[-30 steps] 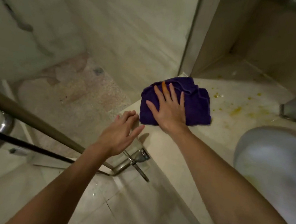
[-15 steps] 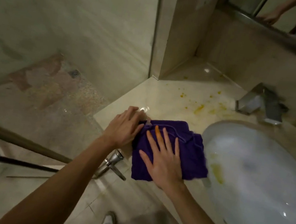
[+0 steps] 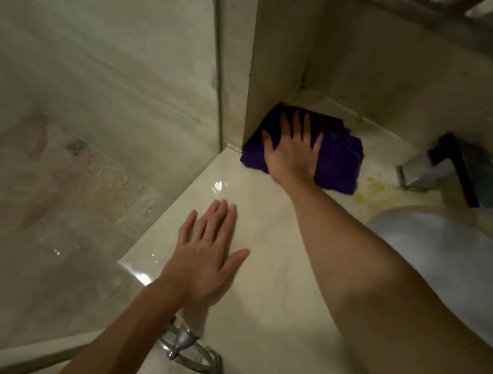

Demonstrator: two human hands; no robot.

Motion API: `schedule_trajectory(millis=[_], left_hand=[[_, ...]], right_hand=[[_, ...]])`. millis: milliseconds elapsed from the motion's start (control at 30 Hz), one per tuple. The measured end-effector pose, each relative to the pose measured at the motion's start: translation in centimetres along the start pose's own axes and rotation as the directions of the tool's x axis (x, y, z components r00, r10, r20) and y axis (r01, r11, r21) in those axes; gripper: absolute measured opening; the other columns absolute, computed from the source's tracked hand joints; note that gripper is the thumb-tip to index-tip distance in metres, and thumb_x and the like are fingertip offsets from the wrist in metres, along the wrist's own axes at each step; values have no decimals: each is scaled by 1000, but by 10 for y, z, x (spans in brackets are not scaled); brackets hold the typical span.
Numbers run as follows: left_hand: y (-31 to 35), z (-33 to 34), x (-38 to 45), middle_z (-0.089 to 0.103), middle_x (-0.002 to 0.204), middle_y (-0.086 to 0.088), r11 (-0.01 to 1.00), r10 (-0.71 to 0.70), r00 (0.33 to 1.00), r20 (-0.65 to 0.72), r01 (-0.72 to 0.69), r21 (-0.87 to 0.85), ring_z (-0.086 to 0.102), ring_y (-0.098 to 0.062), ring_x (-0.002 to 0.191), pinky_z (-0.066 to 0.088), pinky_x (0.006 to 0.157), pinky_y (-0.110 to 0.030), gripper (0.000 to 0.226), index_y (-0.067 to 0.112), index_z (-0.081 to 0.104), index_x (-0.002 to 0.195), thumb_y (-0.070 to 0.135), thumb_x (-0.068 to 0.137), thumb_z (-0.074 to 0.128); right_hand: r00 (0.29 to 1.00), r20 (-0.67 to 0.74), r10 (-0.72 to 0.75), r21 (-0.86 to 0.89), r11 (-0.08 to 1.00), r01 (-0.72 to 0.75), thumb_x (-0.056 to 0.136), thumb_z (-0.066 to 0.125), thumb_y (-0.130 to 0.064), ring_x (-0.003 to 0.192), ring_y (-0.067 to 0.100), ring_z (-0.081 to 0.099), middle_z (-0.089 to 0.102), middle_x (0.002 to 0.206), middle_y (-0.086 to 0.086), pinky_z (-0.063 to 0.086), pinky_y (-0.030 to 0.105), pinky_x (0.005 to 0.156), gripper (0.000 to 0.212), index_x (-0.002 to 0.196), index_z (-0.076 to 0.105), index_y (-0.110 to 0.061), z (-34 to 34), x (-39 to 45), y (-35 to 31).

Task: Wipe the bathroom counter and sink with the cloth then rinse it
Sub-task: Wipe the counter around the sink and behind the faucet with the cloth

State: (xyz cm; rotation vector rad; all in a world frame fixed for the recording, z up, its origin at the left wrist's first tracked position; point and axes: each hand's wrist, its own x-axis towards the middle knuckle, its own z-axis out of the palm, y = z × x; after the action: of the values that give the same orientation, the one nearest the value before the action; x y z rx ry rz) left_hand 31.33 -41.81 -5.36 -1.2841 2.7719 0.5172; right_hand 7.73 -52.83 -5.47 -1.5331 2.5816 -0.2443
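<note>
Cloth [image 3: 337,158] farther back; two hands [image 3: 292,152].

Soft purple cloth [image 3: 335,165] lies on glossy, polished stone counter [image 3: 259,285] near a shiny metal faucet [image 3: 417,172].

Beige counter [image 3: 272,286] under purple cloth [image 3: 338,165]

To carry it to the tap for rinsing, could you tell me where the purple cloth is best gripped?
Pinch the purple cloth at its free right edge, coming from the sink side; its left edge is against the wall, and the right hand presses flat on its middle.
</note>
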Motion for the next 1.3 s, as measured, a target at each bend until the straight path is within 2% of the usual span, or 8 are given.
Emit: schedule_trajectory(millis=[200,433,567,733,900,1033,1167,1300], left_hand=[[-3,4,1,-12,167,-3,1000,20,999,-31,-21,-18,-22,-13,151,-13,122,-43,74,23,-12,158,61,102,17],[-6,-3,-3,-17,166,-4,997,57,998,18,-56,-62,-27,-12,149,-16,121,-41,71,29,-14,157,60,102,16],[-6,-2,-1,-21,166,-4,997,46,998,38,-44,-55,-28,-13,149,-17,121,-42,72,32,-14,157,63,98,13],[-6,-6,2,-30,163,-3,996,58,992,110,-50,-77,-33,-14,147,-16,121,-47,79,34,-19,155,70,89,2],[-6,-6,5,-38,159,-2,998,39,989,140,-32,-55,-41,-11,142,-20,120,-46,78,36,-25,153,71,87,-2],[-5,-3,4,-39,158,0,998,41,994,104,-36,-49,-42,-9,141,-19,120,-45,75,36,-24,153,69,89,-3],[-6,0,2,-37,159,1,998,45,995,90,-42,-39,-40,-8,142,-20,120,-43,74,37,-23,153,68,90,-3],[-6,-3,2,-35,160,2,997,46,994,95,-40,-64,-38,-8,143,-18,121,-45,75,39,-23,153,70,87,-4]], right_hand=[[999,-12,-45,-31,999,45,104,20,-67,162,28,8,17,175,4,6,60,130,75,167,17,-27,-1,-27,11],[999,26,-30,-59,998,31,101,7,-68,162,28,14,27,173,6,12,58,130,79,166,22,-25,-7,-198,44],[997,35,-74,-90,993,77,104,18,-66,160,29,21,31,171,7,14,57,128,73,164,27,-24,-1,-258,59],[987,68,-146,-46,988,150,99,13,-74,162,25,15,26,173,2,10,56,131,78,164,27,-32,-14,-190,77],[999,11,34,-22,999,-34,101,22,-74,162,24,11,22,174,-2,5,60,130,72,165,21,-39,-26,-46,111],[997,12,-81,-55,995,82,97,21,-76,160,28,18,25,173,4,10,64,128,79,165,23,-36,-35,35,129],[994,19,-110,-83,990,111,99,22,-75,160,28,16,21,174,4,7,65,128,79,166,18,-34,-33,42,128],[994,51,-96,-25,995,97,94,11,-81,162,25,8,14,176,-3,3,66,127,84,166,15,-38,-29,-11,106]])
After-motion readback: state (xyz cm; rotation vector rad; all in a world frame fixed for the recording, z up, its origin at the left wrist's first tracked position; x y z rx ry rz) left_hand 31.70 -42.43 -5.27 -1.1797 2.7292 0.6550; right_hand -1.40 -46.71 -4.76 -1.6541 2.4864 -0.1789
